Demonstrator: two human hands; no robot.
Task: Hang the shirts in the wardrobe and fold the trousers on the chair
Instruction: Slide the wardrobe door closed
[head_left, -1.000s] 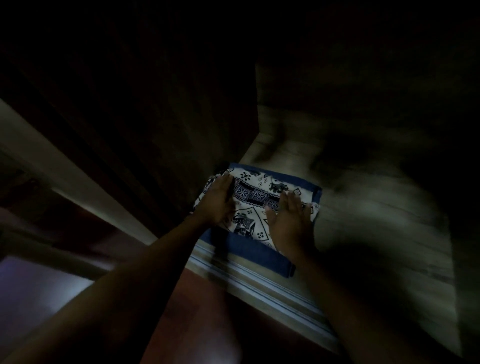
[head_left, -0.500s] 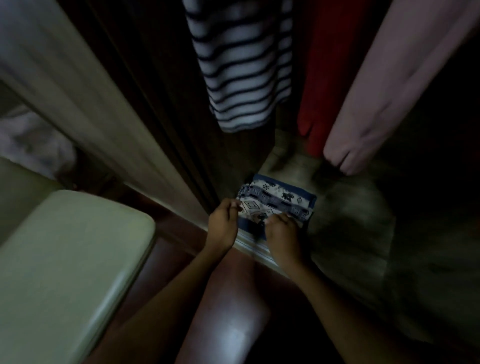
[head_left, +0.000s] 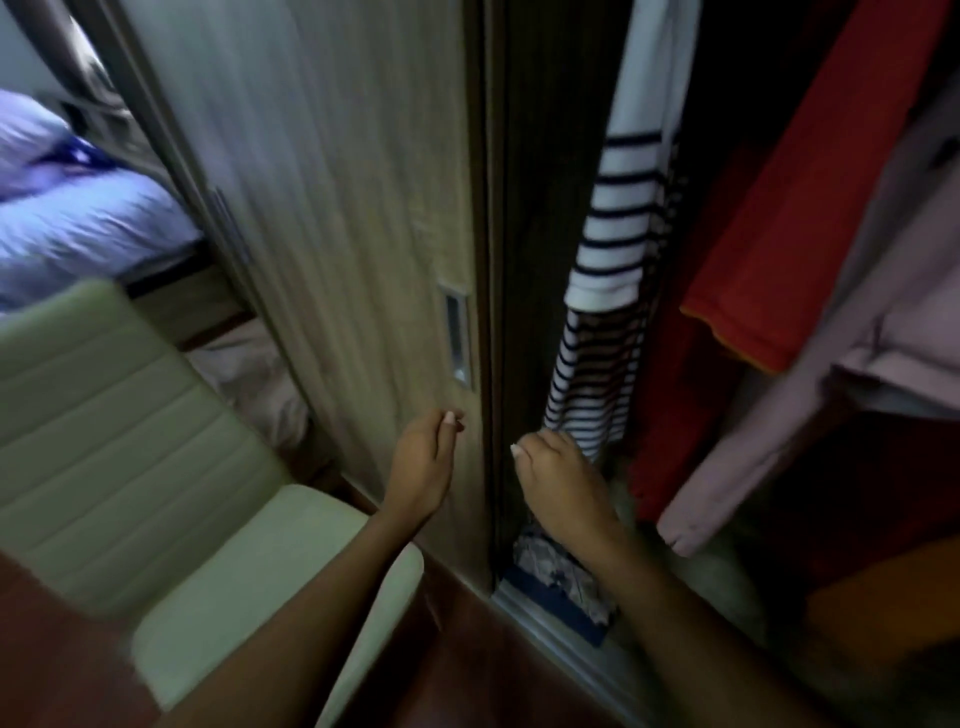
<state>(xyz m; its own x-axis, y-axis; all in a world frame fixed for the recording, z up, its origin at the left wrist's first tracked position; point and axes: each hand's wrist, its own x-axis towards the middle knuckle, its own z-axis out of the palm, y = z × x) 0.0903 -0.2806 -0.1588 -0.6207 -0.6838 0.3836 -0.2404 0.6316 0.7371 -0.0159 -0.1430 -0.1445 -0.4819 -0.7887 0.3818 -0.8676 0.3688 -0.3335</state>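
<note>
Folded patterned trousers with a blue border lie on the wardrobe floor, just inside the sliding track. Both hands are raised above them and hold nothing. My left hand hovers in front of the sliding door, its fingers loosely curled. My right hand is inside the opening, fingers curled, beside the hem of a hanging striped shirt. A red shirt and a pink garment hang to the right. The cream chair stands at lower left with a bare seat.
The wood-grain sliding door with a recessed metal handle fills the middle. A bed with pale bedding lies at far left behind the chair. Something orange sits low in the wardrobe at right. The floor is dark red.
Both hands have let go of the folded trousers and lifted off them. The view has risen, so the door handle, chair back and hanging clothes now show.
</note>
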